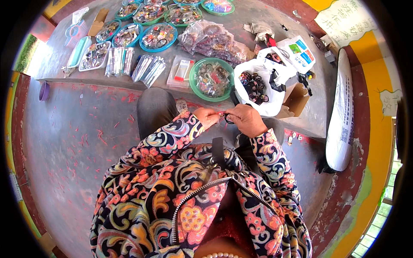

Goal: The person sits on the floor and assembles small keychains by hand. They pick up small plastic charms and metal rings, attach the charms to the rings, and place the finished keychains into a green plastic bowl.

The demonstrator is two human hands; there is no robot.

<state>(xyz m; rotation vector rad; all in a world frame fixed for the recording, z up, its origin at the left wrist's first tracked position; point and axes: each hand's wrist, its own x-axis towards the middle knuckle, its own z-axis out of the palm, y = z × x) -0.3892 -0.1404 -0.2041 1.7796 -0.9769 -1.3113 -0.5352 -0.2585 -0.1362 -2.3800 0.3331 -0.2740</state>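
Observation:
My left hand (206, 118) and my right hand (247, 120) meet in front of my lap, both with fingers pinched. A thin black hair tie (228, 119) hangs as a loop from the fingertips of my right hand. Between the fingertips shows a small red bit (221, 113), which my left hand seems to pinch; its kind is too small to tell. Just beyond my hands stands a green basin (193, 89) of bagged small items. Beside it, a white plastic bag (243, 96) stands open, with many dark hair ties (254, 86) inside.
On the raised grey platform (161, 90) stand blue basins (142, 42) of packed trinkets, clear bags of beads (211, 38), bundled slim packets (148, 71) and a white tray (104, 64). A cardboard box (297, 99) sits by the white bag. Red scraps (101, 136) litter the floor.

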